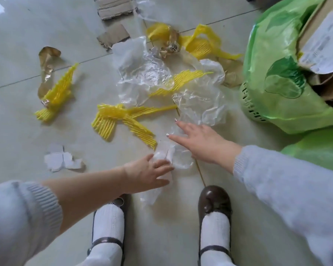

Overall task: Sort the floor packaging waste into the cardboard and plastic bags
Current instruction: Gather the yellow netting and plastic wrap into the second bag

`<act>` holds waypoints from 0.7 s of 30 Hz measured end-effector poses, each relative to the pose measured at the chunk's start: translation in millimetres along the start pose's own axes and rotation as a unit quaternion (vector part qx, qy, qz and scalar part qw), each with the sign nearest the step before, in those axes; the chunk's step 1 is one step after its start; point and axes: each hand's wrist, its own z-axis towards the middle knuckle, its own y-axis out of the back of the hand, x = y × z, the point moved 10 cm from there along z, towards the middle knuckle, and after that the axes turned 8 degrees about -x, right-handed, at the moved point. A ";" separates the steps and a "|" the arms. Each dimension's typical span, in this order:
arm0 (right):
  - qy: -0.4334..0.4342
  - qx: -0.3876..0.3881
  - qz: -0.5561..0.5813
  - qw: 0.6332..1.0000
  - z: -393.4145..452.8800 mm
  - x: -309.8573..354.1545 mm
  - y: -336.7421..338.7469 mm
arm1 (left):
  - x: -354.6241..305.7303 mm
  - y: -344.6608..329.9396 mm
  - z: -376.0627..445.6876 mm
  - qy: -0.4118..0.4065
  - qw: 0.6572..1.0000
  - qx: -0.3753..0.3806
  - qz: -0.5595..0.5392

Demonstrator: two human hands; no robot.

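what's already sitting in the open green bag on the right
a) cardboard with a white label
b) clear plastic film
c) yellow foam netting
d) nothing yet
a: the open green bag holds brown cardboard bearing a white printed label, while the yellow foam netting and the clear plastic film lie on the floor.

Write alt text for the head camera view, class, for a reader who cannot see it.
A person's left hand grips a clear plastic wrapper on the tiled floor while the right hand reaches over it with straight fingers. Yellow foam netting, crumpled plastic sheets and cardboard scraps lie beyond, beside a green bag holding cardboard.
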 end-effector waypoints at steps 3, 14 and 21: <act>-0.005 -0.001 -0.013 1.000 11.6 -1.7 -1.8 | 19.3 2.2 -3.2 0.037 0.997 -0.045 -0.049; -0.109 -0.220 0.317 0.916 9.6 -30.3 25.1 | 89.4 40.1 -63.9 0.252 0.895 -0.269 -0.252; -0.252 -0.245 0.387 0.853 -4.8 -99.8 51.6 | 170.5 33.9 -104.8 0.421 0.846 -0.236 -0.226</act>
